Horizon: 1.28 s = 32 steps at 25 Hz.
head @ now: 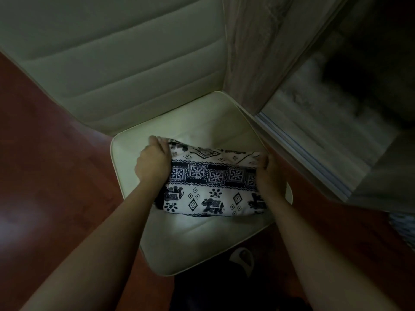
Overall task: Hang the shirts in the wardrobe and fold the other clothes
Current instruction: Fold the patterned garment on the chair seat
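Note:
A folded white garment with a dark blue elephant and flower print (211,182) lies inside a cream fabric storage box (179,250) on the floor. My left hand (153,161) grips the garment's left edge, fingers curled over its top corner. My right hand (268,173) grips its right edge. Both forearms reach down into the box from the bottom of the view.
A large pale padded panel (125,63) stands behind the box. To the right rises a grey wood-grain wardrobe side (251,55) with a dark open interior (350,90). Reddish-brown floor (45,164) surrounds the box. A dark item with a white mark (241,259) lies below the box.

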Available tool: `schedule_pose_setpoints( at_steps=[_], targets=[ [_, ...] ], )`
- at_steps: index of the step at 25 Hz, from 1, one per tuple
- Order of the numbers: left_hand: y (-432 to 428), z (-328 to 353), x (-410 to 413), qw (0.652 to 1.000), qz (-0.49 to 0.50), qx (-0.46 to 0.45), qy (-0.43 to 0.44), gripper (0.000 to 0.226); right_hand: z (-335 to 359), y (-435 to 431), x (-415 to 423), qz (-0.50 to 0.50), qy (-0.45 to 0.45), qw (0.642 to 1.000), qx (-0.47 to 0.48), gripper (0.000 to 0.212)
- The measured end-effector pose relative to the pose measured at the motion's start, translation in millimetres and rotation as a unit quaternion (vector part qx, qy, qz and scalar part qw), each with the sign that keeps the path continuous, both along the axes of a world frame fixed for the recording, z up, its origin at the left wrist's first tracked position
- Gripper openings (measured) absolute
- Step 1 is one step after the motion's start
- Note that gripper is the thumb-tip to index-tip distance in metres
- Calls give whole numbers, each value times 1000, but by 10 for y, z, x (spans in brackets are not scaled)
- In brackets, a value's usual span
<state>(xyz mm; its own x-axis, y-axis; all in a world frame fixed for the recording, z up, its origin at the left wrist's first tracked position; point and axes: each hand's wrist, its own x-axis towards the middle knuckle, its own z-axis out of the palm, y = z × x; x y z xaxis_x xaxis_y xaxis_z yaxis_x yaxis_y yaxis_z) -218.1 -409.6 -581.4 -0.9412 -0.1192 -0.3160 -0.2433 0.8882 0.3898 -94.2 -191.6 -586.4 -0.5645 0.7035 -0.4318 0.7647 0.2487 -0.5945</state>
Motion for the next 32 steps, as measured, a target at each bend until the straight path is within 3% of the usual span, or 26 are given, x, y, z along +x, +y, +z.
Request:
schedule_pose_setpoints(
  at_steps=[2,5,8,9,13,18,21,23,26,32],
  targets=[
    [-22,-4,-15,999,48,-22,1,43,9,41,-10,-41,0,998,56,41],
    [-40,40,0,999,49,14,14,48,31,0,18,-14,-15,994,109,41],
    [-35,189,215,989,23,72,131,53,118,-151,139,-20,-46,983,174,62],
    [-90,176,331,989,4,74,128,57,121,-206,225,-26,-50,983,174,72],
    [-422,-105,596,985,38,147,-77,93,66,-380,500,-47,-43,998,21,105],
    [-431,-114,541,961,70,219,-155,62,-67,-410,464,-26,-22,999,-39,85],
    [-380,-81,508,961,38,216,-169,37,-122,-447,417,25,-17,999,20,66],
    [-327,-30,512,973,-1,198,-121,26,-75,-485,408,15,-1,999,48,64],
    [-145,213,485,978,-36,204,-28,33,151,-478,364,-25,80,995,46,63],
    [420,1371,29,957,-74,251,123,40,1423,-12,4,-80,242,959,122,48]
  ],
)
